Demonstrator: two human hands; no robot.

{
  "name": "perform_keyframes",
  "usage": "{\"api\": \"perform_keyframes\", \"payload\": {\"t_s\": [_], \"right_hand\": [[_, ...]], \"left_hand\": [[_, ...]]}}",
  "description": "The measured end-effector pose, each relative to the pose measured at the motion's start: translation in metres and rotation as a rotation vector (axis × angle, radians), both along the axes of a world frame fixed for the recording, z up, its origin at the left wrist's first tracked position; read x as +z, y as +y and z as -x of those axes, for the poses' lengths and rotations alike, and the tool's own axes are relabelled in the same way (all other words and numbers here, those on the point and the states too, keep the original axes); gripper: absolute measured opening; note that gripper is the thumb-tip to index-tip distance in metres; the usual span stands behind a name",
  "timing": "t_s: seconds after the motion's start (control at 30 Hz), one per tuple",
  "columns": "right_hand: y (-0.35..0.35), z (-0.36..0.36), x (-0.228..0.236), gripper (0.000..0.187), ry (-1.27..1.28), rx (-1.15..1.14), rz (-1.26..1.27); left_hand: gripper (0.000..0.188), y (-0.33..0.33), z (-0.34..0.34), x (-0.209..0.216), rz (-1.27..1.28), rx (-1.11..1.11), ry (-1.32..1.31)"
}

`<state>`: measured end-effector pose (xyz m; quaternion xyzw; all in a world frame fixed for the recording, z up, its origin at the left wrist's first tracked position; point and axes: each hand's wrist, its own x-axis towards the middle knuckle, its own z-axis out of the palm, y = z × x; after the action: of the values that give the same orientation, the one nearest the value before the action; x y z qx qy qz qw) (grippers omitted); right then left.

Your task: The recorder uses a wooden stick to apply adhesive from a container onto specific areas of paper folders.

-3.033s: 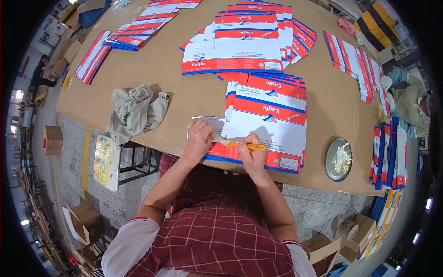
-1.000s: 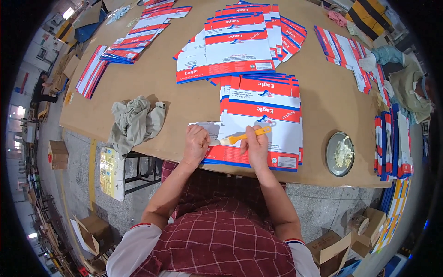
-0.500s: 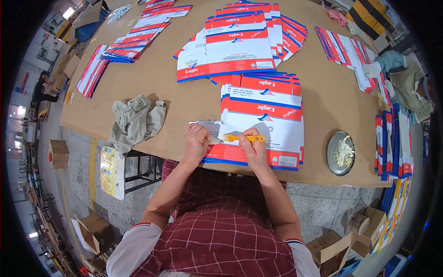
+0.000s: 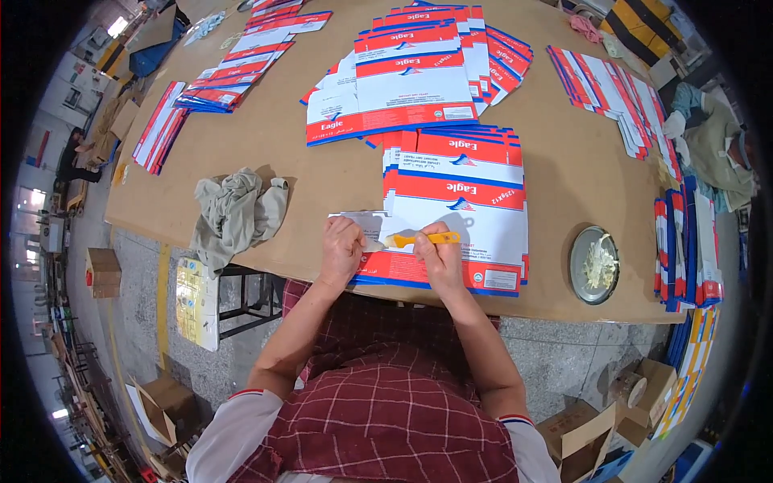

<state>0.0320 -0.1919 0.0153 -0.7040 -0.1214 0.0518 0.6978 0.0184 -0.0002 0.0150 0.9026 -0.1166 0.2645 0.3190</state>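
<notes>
A flat printed carton [image 4: 415,208], red, white and blue, lies on a stack of similar ones at the table's near edge. My left hand [image 4: 342,248] is closed on the carton's left flap, with fingertips hidden under the knuckles. In my right hand [image 4: 440,259] is a brush [image 4: 442,238] with a yellow handle, held near its middle. Its pale bristles point left and touch or hover just over the seam beside my left hand; which of these I cannot tell.
A metal plate [image 4: 574,278] with pale paste or shreds stands to the right. Left of me lies a crumpled grey-green cloth [image 4: 239,211]. More flat cartons [image 4: 411,84] are piled at the far side. A co-worker [image 4: 713,133] is at the right edge.
The brush and my right hand have shifted very slightly left. My left hand keeps its place. At the right, the co-worker's hand has drawn back from the cartons there.
</notes>
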Motion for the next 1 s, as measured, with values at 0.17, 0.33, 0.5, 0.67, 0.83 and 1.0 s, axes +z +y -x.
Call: {"api": "perform_keyframes", "payload": {"t_s": [0.17, 0.33, 0.5, 0.67, 0.83, 1.0], "right_hand": [[0.001, -0.001, 0.003, 0.020, 0.012, 0.061, 0.016], [-0.002, 0.001, 0.005, 0.019, 0.110, -0.003, -0.047], [0.005, 0.000, 0.002, 0.019, 0.019, -0.021, -0.064], [-0.005, -0.002, -0.001, 0.019, 0.139, 0.033, -0.107], [-0.001, -0.001, 0.005, 0.017, 0.125, -0.096, -0.192], [0.002, -0.003, 0.005, 0.021, 0.065, 0.004, -0.019]], "left_hand": [[0.014, 0.001, 0.000, -0.001, 0.001, -0.002, 0.005], [0.013, 0.000, 0.001, 0.000, 0.000, 0.012, 0.007], [0.014, 0.000, 0.001, 0.001, 0.010, -0.007, 0.015], [0.015, 0.002, 0.002, -0.002, 0.004, -0.003, 0.022], [0.015, 0.001, 0.000, -0.001, 0.010, -0.009, 0.010], [0.016, 0.001, -0.001, -0.004, 0.024, -0.012, 0.007]]}}
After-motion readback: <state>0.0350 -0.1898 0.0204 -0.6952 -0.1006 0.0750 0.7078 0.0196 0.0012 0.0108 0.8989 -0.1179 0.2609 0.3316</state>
